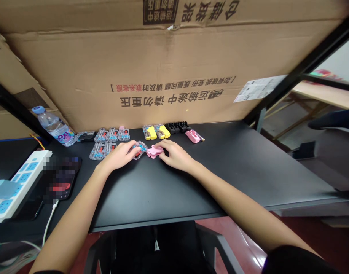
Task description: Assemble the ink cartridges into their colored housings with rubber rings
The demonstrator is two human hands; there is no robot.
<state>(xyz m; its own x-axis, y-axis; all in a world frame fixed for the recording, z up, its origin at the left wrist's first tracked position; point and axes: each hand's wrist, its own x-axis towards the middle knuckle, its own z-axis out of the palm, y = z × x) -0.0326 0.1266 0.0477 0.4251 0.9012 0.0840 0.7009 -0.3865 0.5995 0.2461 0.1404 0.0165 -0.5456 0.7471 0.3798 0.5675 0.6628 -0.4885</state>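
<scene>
My left hand (pixel 121 155) is closed around the edge of a clear plastic casing (pixel 140 150) with blue and red parts inside. Just to its right, my right hand (pixel 176 155) pinches a pink plastic part (pixel 155 151). The two pieces meet or nearly meet above the black desk; I cannot tell whether they are joined. Behind my left hand lie several similar clear casings (pixel 100 134). Farther back are two clear pieces with yellow parts (pixel 163 131), a row of black plastic parts (pixel 177 127) and another pink part (pixel 193 136).
A water bottle (pixel 54 126) leans at the back left. A white power strip (pixel 21 182) and a phone (pixel 62 179) with a white cable (pixel 50 219) lie on the left. A cardboard sheet (pixel 163 61) stands behind the black desk (pixel 163 194); a chair (pixel 157 247) is in front.
</scene>
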